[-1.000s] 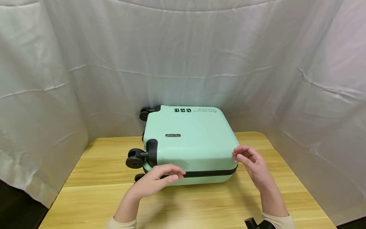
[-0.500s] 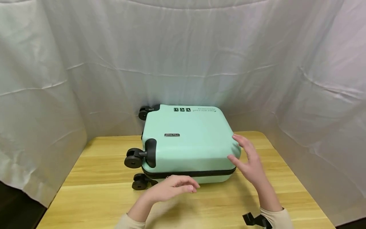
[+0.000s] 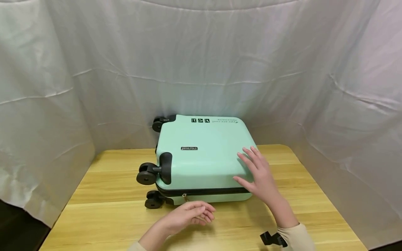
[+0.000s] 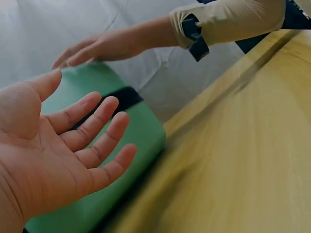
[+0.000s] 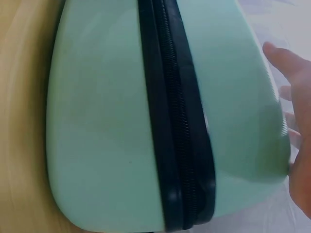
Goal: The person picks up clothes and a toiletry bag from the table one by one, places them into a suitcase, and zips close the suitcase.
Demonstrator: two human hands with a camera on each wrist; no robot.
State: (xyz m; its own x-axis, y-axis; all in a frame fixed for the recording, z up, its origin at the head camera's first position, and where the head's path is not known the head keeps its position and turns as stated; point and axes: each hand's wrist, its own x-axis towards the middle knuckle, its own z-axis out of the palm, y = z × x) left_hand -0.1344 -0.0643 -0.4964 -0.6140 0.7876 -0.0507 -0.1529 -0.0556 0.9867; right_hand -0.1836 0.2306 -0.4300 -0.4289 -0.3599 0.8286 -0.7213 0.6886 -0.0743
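A mint-green suitcase [image 3: 204,157] lies flat toward the far edge of the wooden surface [image 3: 103,216], its black wheels [image 3: 147,176] sticking out toward the left edge and its black zip band [image 5: 177,126] running round the near side. The right hand [image 3: 259,174] rests on the case's top shell near its right corner, its grip spread flat with straight fingers, holding nothing. The left hand [image 3: 188,215] hovers just above the surface in front of the case, near the zip pull [image 3: 186,198], fingers loosely bent, its grip empty. White cloth [image 3: 201,59] hangs behind and on both sides
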